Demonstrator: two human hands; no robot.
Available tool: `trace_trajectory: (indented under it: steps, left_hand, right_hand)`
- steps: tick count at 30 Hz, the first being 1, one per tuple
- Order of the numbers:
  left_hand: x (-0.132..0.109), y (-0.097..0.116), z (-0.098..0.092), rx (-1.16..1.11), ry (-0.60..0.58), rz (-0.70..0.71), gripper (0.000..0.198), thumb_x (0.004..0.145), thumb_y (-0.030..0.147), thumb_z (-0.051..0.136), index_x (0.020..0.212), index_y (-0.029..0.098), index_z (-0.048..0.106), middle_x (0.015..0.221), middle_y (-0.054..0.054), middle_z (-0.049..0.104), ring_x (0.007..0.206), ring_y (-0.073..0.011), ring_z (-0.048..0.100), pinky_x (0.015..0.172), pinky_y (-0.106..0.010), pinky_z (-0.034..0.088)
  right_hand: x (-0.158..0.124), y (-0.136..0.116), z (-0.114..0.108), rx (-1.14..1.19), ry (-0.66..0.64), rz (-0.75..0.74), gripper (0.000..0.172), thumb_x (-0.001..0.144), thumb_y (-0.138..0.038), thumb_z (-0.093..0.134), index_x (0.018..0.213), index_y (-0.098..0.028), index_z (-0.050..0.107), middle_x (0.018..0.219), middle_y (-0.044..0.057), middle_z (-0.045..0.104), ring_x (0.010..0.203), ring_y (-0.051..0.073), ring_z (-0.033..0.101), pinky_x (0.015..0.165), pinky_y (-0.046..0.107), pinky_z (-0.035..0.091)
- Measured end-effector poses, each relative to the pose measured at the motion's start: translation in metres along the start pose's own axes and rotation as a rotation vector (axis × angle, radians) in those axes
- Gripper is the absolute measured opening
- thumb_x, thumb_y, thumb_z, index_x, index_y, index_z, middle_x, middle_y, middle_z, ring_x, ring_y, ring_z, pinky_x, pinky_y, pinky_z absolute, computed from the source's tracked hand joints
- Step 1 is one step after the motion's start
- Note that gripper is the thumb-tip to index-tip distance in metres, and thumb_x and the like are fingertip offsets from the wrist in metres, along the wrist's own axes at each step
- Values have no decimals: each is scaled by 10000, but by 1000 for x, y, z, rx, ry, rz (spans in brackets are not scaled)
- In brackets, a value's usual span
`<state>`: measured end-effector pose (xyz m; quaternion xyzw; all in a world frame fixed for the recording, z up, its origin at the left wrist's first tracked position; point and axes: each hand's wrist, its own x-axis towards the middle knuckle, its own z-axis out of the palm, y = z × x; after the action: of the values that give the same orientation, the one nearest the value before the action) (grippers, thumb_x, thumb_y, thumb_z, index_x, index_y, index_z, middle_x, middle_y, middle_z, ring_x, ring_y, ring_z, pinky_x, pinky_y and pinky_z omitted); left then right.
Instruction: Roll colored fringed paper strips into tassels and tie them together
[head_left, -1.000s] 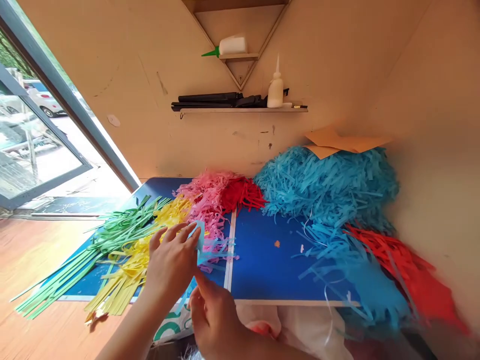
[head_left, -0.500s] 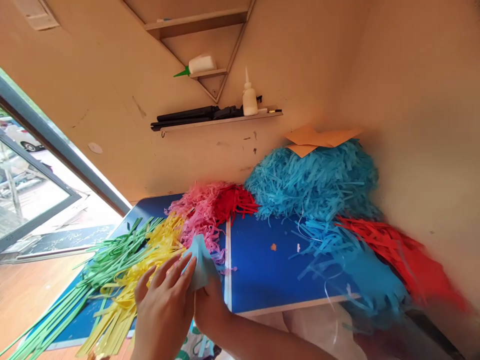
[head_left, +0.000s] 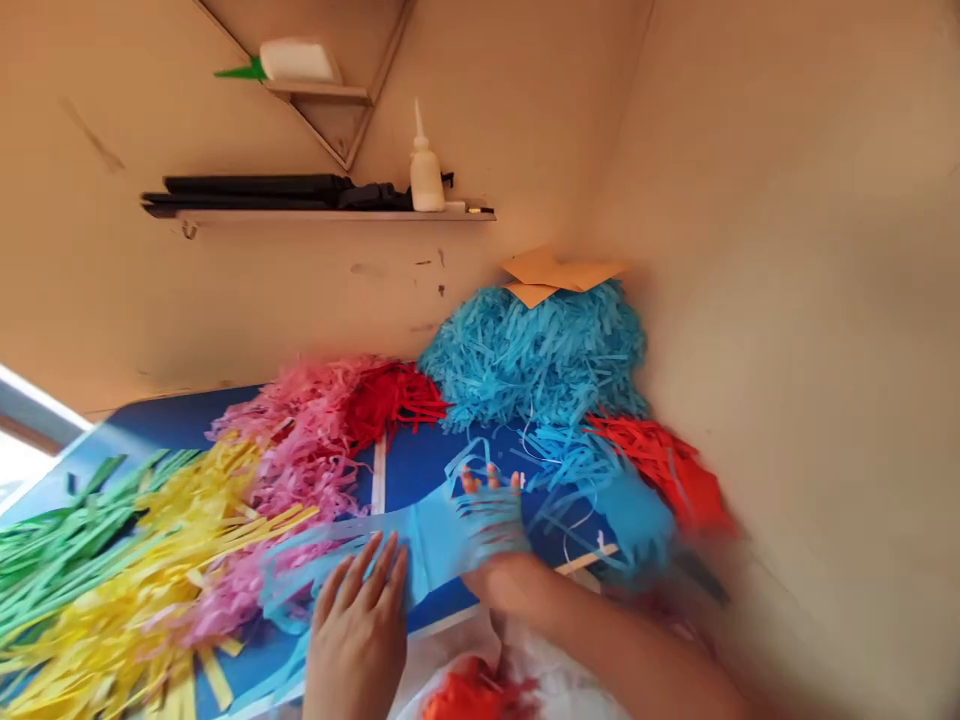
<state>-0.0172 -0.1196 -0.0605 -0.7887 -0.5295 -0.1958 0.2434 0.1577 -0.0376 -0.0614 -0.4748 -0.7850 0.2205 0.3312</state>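
A light blue sheet of thin paper [head_left: 431, 540], with both ends cut into strips, lies spread over the near part of the table. My left hand [head_left: 364, 610] rests flat on its left portion, fingers stretched out and slightly apart. Under the strips at the sheet's right end is my right hand [head_left: 495, 512], its fingers spread and the tips poking out past them. Several blue strips drape across the back of that hand. The sheet's left strips lie over pink shredded paper [head_left: 307, 480].
Green strips [head_left: 67, 540] and yellow strips [head_left: 195, 540] cover the table's left. Red shreds [head_left: 390, 405], a big blue fringe pile [head_left: 547, 350] topped by orange paper [head_left: 562, 270], and a red fringe [head_left: 682, 470] lie behind and right. A glue bottle [head_left: 427, 180] stands on the wall shelf [head_left: 322, 216].
The blue paper, bunched between both hands before, now lies opened out on the table. My hands have moved apart, the right one under its strips. The view has turned right.
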Motion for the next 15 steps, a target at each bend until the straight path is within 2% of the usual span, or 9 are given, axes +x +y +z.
trace_trajectory:
  steps: [3, 4, 6, 7, 9, 11, 12, 13, 15]
  left_hand:
    - [-6, 34, 37, -113, -144, -16, 448, 819, 45, 411, 1100, 189, 729, 1219, -98, 710, 1172, -279, 631, 1006, -440, 406]
    - [-7, 43, 44, -161, -197, -23, 464, 807, 36, 408, 1099, 187, 735, 1225, -99, 706, 1179, -278, 629, 1017, -443, 406]
    - [-8, 55, 48, -245, -294, -39, 486, 796, 26, 406, 1131, 172, 727, 1257, -107, 686, 1196, -278, 619, 1036, -457, 405]
    - [-8, 58, 47, -273, -341, -55, 493, 800, 23, 405, 1158, 163, 714, 1282, -112, 669, 1210, -278, 610, 1045, -465, 401]
    - [-5, 60, 41, -302, -424, -92, 499, 813, 23, 406, 1207, 145, 686, 1333, -124, 632, 1241, -283, 585, 1066, -486, 386]
    - [-2, 61, 35, -315, -473, -117, 482, 828, 38, 426, 1231, 141, 670, 1357, -134, 613, 1255, -293, 571, 1082, -503, 369]
    - [-1, 61, 34, -320, -486, -125, 473, 835, 51, 444, 1242, 151, 663, 1361, -133, 610, 1258, -296, 567, 1089, -508, 361]
    - [0, 62, 33, -326, -491, -132, 462, 843, 66, 464, 1247, 173, 661, 1356, -128, 617, 1255, -298, 568, 1094, -514, 354]
    - [-1, 63, 34, -326, -480, -154, 413, 866, 109, 506, 1214, 244, 683, 1327, -108, 643, 1243, -303, 575, 1106, -536, 332]
  right_hand:
    - [-39, 50, -60, -255, -125, 110, 421, 796, -208, 715, 1215, -217, 677, 1389, 149, 560, 1265, 390, 514, 1082, 685, 295]
    - [-56, 63, -85, -285, -174, 106, 421, 810, -246, 702, 1229, -218, 671, 1378, 137, 574, 1274, 365, 515, 1098, 640, 320]
    - [-84, 78, -133, -298, -235, 94, 281, 919, -311, 567, 1147, -236, 713, 1233, 104, 680, 1178, 301, 605, 1005, 513, 486]
    - [-95, 80, -152, -279, -232, 109, 281, 962, -344, 498, 1066, -242, 738, 1141, 90, 721, 1077, 280, 663, 913, 456, 551]
    - [-107, 71, -169, -368, 8, 185, 349, 995, -389, 438, 912, -239, 743, 920, 82, 757, 837, 263, 715, 726, 396, 591]
    - [-109, 50, -152, -426, 143, 75, 274, 965, -386, 508, 902, -233, 727, 926, 92, 750, 848, 275, 705, 755, 414, 577]
    - [-106, 37, -132, -378, 82, -36, 229, 958, -349, 523, 981, -233, 720, 1002, 95, 745, 932, 275, 694, 838, 429, 560]
    - [-100, 25, -109, -305, -65, -146, 256, 964, -302, 502, 1129, -228, 684, 1120, 95, 722, 1039, 263, 669, 930, 434, 530]
    - [-80, 11, -63, -231, -287, -264, 420, 968, -282, 487, 1371, -171, 526, 1377, 117, 579, 1277, 267, 530, 1114, 507, 379]
